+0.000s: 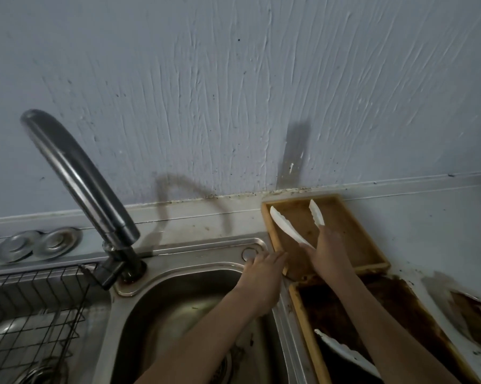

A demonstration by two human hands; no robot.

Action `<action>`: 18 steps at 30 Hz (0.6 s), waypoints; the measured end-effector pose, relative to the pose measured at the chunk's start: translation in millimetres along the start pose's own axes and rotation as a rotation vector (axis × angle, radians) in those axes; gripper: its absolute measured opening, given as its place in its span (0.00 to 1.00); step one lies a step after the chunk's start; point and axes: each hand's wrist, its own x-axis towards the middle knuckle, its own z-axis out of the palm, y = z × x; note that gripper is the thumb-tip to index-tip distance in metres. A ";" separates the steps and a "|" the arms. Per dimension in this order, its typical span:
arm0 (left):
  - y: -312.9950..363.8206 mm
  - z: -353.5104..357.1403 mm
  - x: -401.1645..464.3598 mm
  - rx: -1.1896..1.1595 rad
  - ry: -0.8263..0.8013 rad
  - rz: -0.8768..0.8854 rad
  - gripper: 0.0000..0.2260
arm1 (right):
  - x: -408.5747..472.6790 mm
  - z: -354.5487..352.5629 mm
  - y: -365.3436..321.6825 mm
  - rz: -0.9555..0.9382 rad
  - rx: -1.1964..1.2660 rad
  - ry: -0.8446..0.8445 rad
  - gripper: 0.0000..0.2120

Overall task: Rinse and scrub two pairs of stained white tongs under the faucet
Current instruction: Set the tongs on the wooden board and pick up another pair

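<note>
Right hand [328,252] around white tongs [285,227]

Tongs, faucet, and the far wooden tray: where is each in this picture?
Tongs [285,227]: head view, on the left white arm.
Faucet [75,173]: head view, on the curved metal spout.
Far wooden tray [353,231]: head view, on its bare brown floor.

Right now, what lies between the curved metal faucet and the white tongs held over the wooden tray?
In the head view, the steel sink rim with its round cap, and the left hand resting there.
</note>
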 end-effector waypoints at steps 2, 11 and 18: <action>-2.2 3.5 1.6 0.023 -0.020 0.007 0.33 | 5.1 5.8 3.4 -0.014 -0.002 -0.007 0.29; 1.0 10.5 -5.2 0.012 0.050 0.036 0.34 | -3.9 -1.0 20.7 -0.217 0.033 0.139 0.24; 8.5 22.9 -44.5 -0.034 0.091 0.246 0.31 | -82.9 -32.4 54.6 -0.460 0.036 0.253 0.20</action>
